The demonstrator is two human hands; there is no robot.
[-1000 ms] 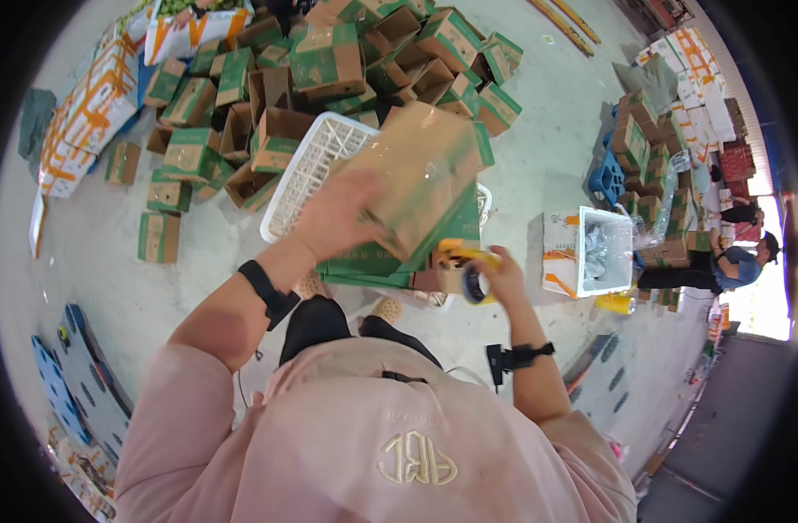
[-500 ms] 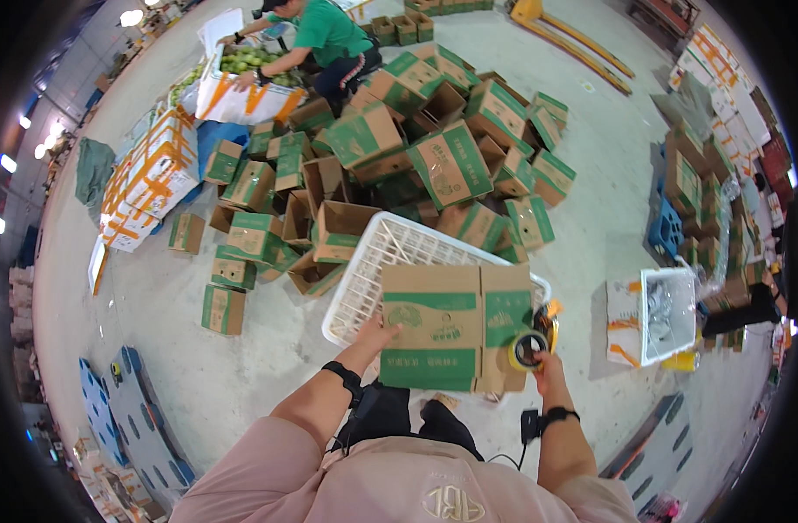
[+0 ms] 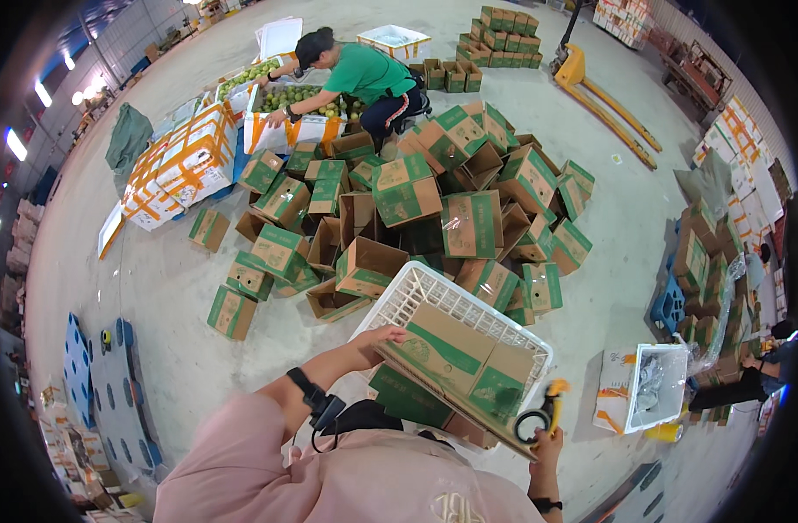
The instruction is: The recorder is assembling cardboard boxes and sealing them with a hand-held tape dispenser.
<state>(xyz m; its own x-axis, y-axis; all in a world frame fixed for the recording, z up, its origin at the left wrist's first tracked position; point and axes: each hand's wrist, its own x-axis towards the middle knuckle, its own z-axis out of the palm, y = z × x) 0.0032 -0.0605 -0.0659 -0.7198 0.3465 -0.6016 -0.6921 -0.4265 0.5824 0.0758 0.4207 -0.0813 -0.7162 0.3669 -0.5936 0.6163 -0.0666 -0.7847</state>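
Observation:
A flat, partly folded green-and-brown cardboard box lies tilted in front of my body, above a white plastic basket. My left hand grips the box at its left edge, with the fingers over the top face. At the box's lower right corner, my right hand is closed around a tape dispenser with a yellow handle and a dark ring of tape. The lower part of the right hand's grip is partly hidden.
Beyond the basket lies a heap of open cardboard boxes. A person in a green shirt crouches by a white foam box of green fruit. A white foam box stands at right; a yellow pallet jack is far right.
The box has tipped from facing me to a flatter slant, its right end lower. My right hand has moved down and right with the tape dispenser. My view has tilted up toward the far floor.

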